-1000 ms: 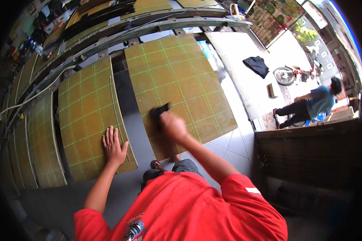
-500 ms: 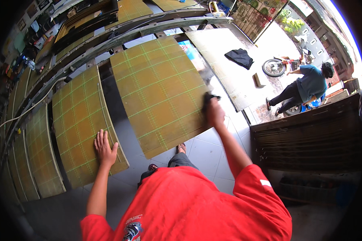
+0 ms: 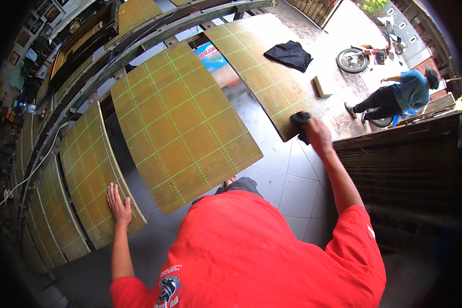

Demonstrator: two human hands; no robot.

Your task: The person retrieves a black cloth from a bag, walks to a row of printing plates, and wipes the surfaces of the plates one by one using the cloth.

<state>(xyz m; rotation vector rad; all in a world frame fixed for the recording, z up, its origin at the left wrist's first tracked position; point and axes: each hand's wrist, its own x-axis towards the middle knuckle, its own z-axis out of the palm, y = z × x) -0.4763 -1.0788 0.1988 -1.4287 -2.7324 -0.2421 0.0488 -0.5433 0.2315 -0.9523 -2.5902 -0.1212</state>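
Observation:
My left hand (image 3: pixel 119 204) lies flat with its fingers stretched on the near end of a tan board (image 3: pixel 84 164) marked with green grid lines. To its right is a wider tan board (image 3: pixel 185 128) with the same green plaid lines. Farther right, my right hand (image 3: pixel 319 137) is closed round a bunched black cloth (image 3: pixel 300 123), at the near right corner of a third gridded board (image 3: pixel 259 77). Glare washes out part of that board. A folded black garment (image 3: pixel 288 55) lies toward its far right side.
The boards rest on long metal rails (image 3: pixel 154 43), with gaps between them. A small block (image 3: pixel 322 86) sits right of the third board. A dark slatted rack (image 3: pixel 395 164) stands at right. Beyond it a person (image 3: pixel 395 95) stands near a motorcycle (image 3: pixel 354 60).
My right hand has moved right with the black cloth, from the middle board to the third board's near corner. My left hand stays on its board. The view has shifted right.

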